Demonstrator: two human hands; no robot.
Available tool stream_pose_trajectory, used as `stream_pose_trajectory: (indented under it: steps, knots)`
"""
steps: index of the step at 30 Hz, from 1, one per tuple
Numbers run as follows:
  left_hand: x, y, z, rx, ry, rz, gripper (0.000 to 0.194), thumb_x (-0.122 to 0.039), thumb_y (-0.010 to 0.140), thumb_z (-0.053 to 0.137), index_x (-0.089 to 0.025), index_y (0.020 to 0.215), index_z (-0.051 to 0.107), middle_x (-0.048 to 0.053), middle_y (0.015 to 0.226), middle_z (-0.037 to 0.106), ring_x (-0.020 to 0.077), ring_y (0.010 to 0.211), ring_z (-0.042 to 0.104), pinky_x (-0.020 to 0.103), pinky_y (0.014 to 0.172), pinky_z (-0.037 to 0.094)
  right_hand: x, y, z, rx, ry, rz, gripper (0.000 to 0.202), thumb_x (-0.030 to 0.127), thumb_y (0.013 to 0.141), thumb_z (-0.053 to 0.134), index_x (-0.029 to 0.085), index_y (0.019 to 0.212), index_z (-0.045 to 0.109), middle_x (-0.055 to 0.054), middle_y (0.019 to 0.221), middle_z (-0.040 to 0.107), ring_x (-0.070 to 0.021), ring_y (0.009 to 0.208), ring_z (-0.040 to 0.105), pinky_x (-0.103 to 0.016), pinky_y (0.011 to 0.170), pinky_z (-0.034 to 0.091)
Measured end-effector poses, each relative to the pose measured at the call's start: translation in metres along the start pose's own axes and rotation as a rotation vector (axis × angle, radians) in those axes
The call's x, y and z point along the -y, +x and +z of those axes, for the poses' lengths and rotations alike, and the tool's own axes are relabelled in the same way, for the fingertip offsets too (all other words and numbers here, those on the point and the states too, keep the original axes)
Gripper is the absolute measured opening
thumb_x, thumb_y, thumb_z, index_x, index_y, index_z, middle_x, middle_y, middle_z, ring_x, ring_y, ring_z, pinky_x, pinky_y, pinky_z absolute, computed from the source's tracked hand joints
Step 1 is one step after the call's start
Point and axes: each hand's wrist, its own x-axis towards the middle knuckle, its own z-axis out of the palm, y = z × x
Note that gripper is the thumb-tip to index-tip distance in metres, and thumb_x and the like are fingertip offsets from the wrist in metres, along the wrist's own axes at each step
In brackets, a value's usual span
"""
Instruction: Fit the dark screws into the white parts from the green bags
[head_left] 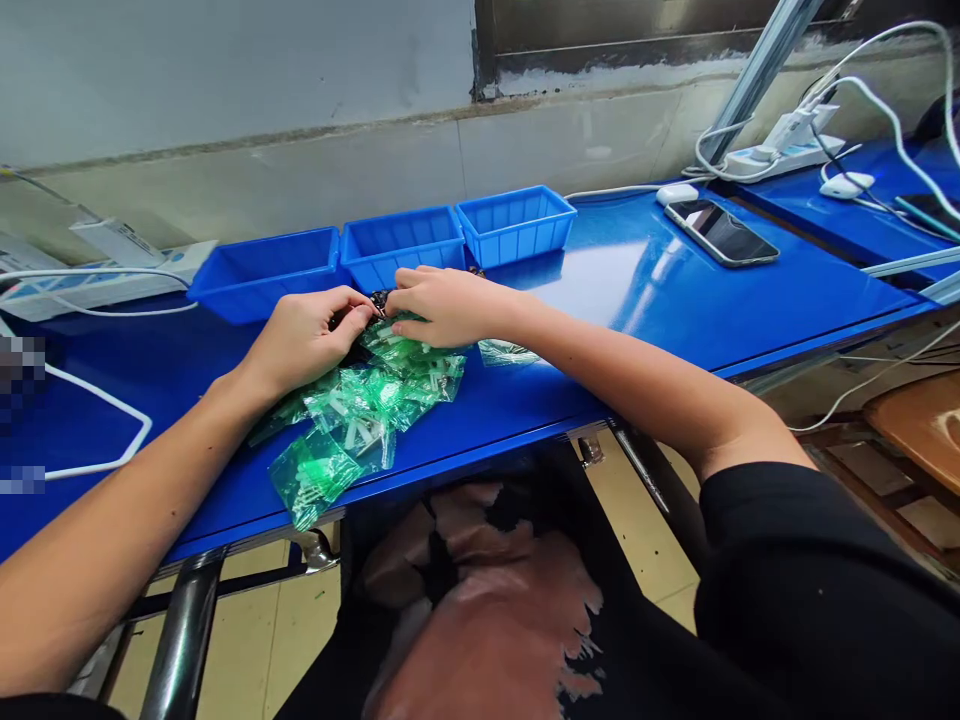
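Observation:
My left hand [307, 335] is closed in a pinch, thumb and forefinger together at the back of a pile of small green plastic bags [360, 410]. Close beside it, my right hand [439, 305] has its fingers curled in towards the same spot. Small dark pieces [379, 300] show between the fingertips; what either hand grips is too small to name. White and pale green parts are visible through the bags. One bag [311, 475] hangs slightly over the table's front edge.
Three blue bins [405, 245] line the back of the blue table [637, 330]. A clear bag [506, 352] lies under my right forearm. To the right are a phone [721, 232], a white case [676, 194] and a power strip [784, 155]; another strip [112, 280] with cables is at left.

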Motion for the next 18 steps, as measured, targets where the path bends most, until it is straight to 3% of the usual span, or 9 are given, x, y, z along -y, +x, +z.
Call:
stream_pose_trajectory:
  steps: [9, 14, 18]
  knots:
    - [-0.002, -0.005, 0.004, -0.076, 0.06, 0.043, 0.048, -0.042, 0.073, 0.033, -0.012, 0.088, 0.067, 0.005, 0.071, 0.065, 0.0145, 0.06, 0.051, 0.025, 0.06, 0.038, 0.006, 0.003, -0.013, 0.009, 0.012, -0.028, 0.026, 0.028, 0.09, 0.046, 0.014, 0.105, 0.061, -0.003, 0.096, 0.057, -0.0159, 0.097, 0.051, -0.034, 0.09, 0.036]
    - [0.001, -0.007, 0.006, -0.089, 0.057, 0.036, 0.045, -0.04, 0.077, 0.033, -0.013, 0.091, 0.067, 0.004, 0.077, 0.066, 0.0142, 0.064, 0.053, 0.024, 0.063, 0.04, 0.004, -0.022, -0.028, -0.259, 0.036, 0.019, 0.024, 0.028, 0.091, 0.046, 0.014, 0.104, 0.06, -0.004, 0.097, 0.058, -0.0157, 0.097, 0.049, -0.035, 0.092, 0.037]
    - [-0.002, -0.011, 0.006, -0.094, 0.076, -0.004, 0.046, -0.038, 0.078, 0.034, -0.01, 0.094, 0.067, 0.006, 0.081, 0.068, 0.0141, 0.066, 0.053, 0.024, 0.064, 0.039, 0.014, -0.088, -0.03, -0.514, 0.079, 0.115, 0.02, 0.028, 0.092, 0.043, 0.019, 0.098, 0.06, -0.003, 0.093, 0.059, -0.0161, 0.092, 0.052, -0.036, 0.088, 0.04]
